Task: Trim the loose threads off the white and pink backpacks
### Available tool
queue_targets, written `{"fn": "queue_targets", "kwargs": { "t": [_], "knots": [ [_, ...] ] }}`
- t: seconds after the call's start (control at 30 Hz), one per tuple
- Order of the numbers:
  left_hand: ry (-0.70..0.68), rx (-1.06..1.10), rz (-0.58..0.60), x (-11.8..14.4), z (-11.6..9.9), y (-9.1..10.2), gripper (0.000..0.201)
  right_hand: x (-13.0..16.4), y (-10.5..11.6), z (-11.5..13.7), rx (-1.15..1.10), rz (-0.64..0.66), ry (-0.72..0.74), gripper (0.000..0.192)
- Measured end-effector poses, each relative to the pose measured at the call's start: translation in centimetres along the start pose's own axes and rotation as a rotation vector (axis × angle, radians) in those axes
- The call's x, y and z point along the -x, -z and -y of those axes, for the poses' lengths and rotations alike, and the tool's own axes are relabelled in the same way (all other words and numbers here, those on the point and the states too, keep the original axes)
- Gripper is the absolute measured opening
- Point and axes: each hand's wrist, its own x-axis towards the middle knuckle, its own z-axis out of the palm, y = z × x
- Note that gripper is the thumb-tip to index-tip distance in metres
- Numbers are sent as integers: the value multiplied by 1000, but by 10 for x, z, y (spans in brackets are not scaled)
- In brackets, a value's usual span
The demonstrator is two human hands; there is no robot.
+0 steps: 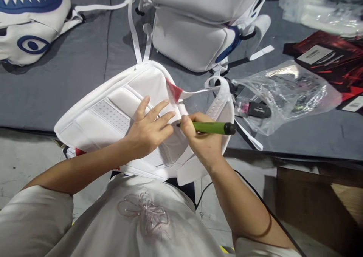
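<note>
A white backpack (124, 87) lies in front of me with its padded back panel and straps facing up, its near part overhanging the table edge. My left hand (150, 128) rests flat on the panel with fingers spread. In my right hand (202, 140) is a green marker pen (214, 127), gripped near its tip, with the black end pointing right. The pen's tip is at the white fabric just right of my left fingertips; I cannot tell whether it touches. A red triangular patch (174, 90) shows at the bag's upper right.
More white backpacks (190, 37) stand at the back, one with a blue eye and teeth (33, 44) at far left. Right of my bag lie a clear plastic bag (295, 94) with small items and red-black packages (326, 56). A cardboard box (306, 204) sits below the table (312, 140).
</note>
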Motion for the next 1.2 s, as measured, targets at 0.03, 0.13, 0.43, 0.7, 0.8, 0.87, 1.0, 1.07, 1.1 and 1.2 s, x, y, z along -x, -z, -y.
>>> {"fn": "queue_targets", "kwargs": {
  "t": [0.03, 0.13, 0.43, 0.7, 0.8, 0.87, 1.0, 1.07, 1.1, 1.2],
  "knots": [
    [-14, -26, -9, 0, 1, 1, 18, 0, 0, 0, 2, 14, -2, 27],
    [-91, -74, -83, -6, 8, 8, 14, 0, 1, 1, 75, -52, -3, 27],
    [-162, -160, 206, -23, 51, 76, 23, 7, 19, 6, -63, 22, 94, 18],
    [111, 75, 5, 26, -16, 138, 26, 34, 27, 61, -177, 201, 727, 46],
    [248, 113, 6, 33, -20, 138, 24, 33, 21, 69, -150, 279, 733, 45],
    [332, 207, 68, 36, -9, 127, 21, 33, 13, 61, -137, 303, 673, 39],
    [329, 225, -70, 36, 23, 108, 15, 42, -12, 32, -57, 197, 640, 33],
    [258, 57, -110, 28, 34, 102, 40, 50, -24, 25, -15, 108, 661, 35],
    [226, -6, -52, 22, 39, 99, 58, 55, -30, 24, -8, 70, 678, 37],
    [235, -81, 212, 0, 51, 82, 79, 66, -44, 27, 8, -24, 773, 38]
  ]
}}
